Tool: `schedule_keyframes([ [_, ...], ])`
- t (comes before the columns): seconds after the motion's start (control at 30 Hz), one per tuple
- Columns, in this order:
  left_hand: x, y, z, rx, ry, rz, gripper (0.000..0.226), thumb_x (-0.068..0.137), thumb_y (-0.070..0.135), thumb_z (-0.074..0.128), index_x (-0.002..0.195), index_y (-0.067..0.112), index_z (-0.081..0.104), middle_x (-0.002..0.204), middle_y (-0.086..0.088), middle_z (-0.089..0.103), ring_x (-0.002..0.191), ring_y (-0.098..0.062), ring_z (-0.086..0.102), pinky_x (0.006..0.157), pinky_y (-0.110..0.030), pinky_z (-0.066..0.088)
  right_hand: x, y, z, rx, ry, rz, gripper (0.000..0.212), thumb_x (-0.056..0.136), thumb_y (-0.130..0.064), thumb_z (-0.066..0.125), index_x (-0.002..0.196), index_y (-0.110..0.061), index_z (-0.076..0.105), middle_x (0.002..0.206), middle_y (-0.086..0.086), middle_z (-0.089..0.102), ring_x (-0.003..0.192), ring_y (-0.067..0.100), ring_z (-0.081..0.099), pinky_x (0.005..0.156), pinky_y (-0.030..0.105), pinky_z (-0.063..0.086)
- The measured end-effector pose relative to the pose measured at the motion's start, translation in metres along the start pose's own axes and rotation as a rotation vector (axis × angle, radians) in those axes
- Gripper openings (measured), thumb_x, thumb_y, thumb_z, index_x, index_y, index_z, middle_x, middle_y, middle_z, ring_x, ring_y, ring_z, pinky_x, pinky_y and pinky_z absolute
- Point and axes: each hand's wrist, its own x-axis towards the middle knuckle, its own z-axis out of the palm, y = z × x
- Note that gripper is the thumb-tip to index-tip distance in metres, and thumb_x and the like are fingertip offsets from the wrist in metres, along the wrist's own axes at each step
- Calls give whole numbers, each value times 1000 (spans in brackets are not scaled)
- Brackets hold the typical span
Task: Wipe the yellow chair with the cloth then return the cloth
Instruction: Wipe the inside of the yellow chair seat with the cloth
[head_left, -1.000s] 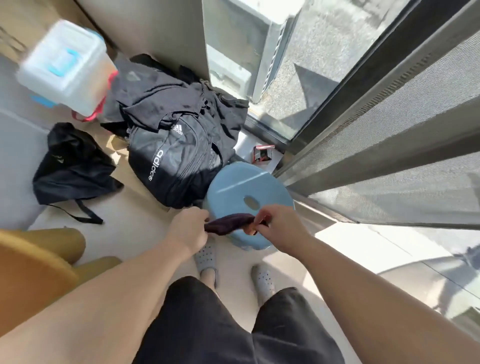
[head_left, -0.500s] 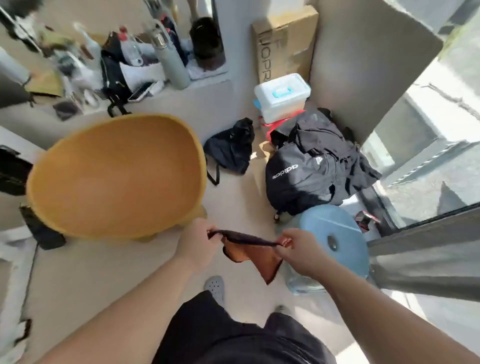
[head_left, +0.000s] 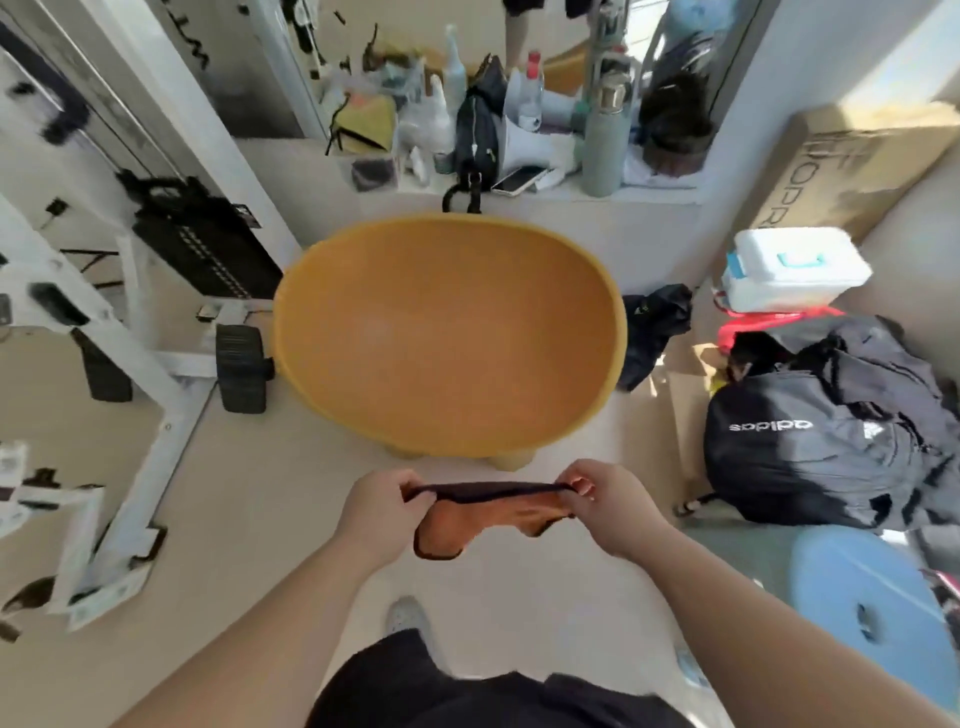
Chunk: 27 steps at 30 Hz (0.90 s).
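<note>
**Status.** The left grip (head_left: 382, 506) and right grip (head_left: 605, 506) each pinch one top corner of the cloth (head_left: 483, 512), with fingers curled round its dark hem. The hem is stretched taut between them, and the orange body of the cloth hangs slack below.

**Position of task items.** The cloth is held in the air above the floor (head_left: 249, 519), just short of the near rim of the chair (head_left: 447, 338) and not touching it. The chair stands directly ahead with its seat bowl facing the person.

**Change.**
1. One second ago the view faced the stool (head_left: 872, 597), with the chair only at the left edge. The person has since turned, so the chair is now centred and the stool lies low on the right, beside the backpack (head_left: 810, 441).
2. The cloth was then a bunched dark roll between the grips. It has since been drawn open.

**Meaning for the task.** The cloth is in hand and spread out, and the person is squared up to the chair. Wiping has not begun, as no part of the cloth meets the seat. The next step is probably to lower the cloth onto the bowl and switch to a one-handed wiping hold. The stool is the likely return point, judged only from the grips having been over it.
</note>
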Motion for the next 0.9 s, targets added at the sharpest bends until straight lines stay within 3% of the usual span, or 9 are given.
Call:
schedule_keyframes([
  [0.2,66,-41,-81,44,-35,-2,16,87,23,69,71,28,67,63,9,62,63,-13,58,55,-27,38,44,-80,52,122,16,69,8,91,-21,67,91,-28,72,88,-7,70,86,16,64,82,37,54],
  [0.5,170,-62,-107,59,-75,-86,17,88,19,66,77,30,70,70,12,68,68,-8,62,60,-27,47,170,-117,77,130,-85,69,5,94,-25,63,91,-28,67,90,-8,68,81,12,60,63,22,43],
  [0.63,215,-78,-112,55,-71,-149,20,90,17,64,76,31,69,67,8,67,65,-12,62,59,-30,47,237,-129,96,47,-149,66,7,97,-29,60,93,-33,63,89,-5,67,78,13,61,70,33,51],
  [0.77,256,-98,-122,68,-50,-186,20,90,18,64,78,33,67,72,11,67,68,-10,62,59,-27,47,280,-150,119,95,-144,130,7,97,-28,60,98,-28,67,90,-6,68,75,13,62,65,29,49],
  [0.9,307,-136,-131,112,-140,-187,17,91,22,62,77,32,67,72,10,67,71,-12,63,67,-37,55,316,-169,150,163,-112,200,6,96,-26,63,97,-27,69,81,-7,73,72,14,66,63,30,52],
])
